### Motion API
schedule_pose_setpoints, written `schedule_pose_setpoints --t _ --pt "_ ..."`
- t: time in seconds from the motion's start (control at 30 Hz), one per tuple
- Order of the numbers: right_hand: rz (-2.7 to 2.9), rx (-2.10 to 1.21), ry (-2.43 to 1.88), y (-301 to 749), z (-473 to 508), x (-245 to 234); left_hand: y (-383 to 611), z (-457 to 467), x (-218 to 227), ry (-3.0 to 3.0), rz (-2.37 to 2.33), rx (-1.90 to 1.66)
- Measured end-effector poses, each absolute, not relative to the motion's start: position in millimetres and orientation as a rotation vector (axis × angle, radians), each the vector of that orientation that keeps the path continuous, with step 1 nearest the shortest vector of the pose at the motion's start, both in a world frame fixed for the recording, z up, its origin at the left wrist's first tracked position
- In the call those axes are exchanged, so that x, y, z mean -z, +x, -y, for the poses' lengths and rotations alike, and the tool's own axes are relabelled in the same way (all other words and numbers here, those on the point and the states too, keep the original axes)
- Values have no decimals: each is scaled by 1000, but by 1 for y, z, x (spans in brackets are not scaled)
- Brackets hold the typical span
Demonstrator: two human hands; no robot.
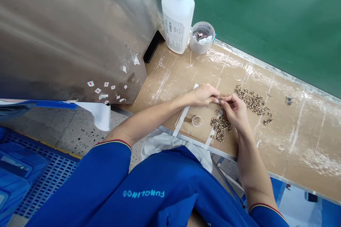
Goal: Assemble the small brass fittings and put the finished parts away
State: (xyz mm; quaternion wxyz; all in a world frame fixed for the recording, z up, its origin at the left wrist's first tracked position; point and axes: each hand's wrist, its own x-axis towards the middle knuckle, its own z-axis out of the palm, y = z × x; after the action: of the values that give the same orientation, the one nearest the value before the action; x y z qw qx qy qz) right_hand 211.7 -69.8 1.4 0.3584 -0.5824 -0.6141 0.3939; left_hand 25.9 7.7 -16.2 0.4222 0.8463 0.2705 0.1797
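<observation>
My left hand (204,95) and my right hand (236,110) meet fingertip to fingertip just above the cardboard-covered bench. Both are closed in a pinch. A tiny brass-coloured metal part (220,99) shows at the right fingertips; what the left fingertips pinch is too small to make out. Below my right hand lies a pile of small brass-coloured metal parts (221,127), and a second, more spread-out pile of the same parts (253,102) lies beyond it to the right. A small round clear dish (197,121) sits below my left hand.
A white bottle with a blue cap (177,21) stands at the back beside a round tub holding scraps (201,39). A thin stick (190,57) lies before it. A metal panel (80,35) rises at left; a green surface (266,21) borders the cardboard (306,138). Small blue-tinged pieces (289,100) lie right.
</observation>
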Motion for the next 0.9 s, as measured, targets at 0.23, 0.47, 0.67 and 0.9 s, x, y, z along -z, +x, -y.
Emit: schedule_pose_setpoints --t 0.23,0.47,0.67,0.9 --pt "1589 -992 -1520 211 70 2 26 -5 13 2145 -730 -410" --pt "1429 -1061 -1504 210 67 3 24 -2 6 2102 -763 -433" --pt "1299 -1087 -1489 208 66 3 23 -3 5 2028 -753 -488" --pt "1297 -1067 -1473 207 66 6 23 -4 8 2045 -738 -524"
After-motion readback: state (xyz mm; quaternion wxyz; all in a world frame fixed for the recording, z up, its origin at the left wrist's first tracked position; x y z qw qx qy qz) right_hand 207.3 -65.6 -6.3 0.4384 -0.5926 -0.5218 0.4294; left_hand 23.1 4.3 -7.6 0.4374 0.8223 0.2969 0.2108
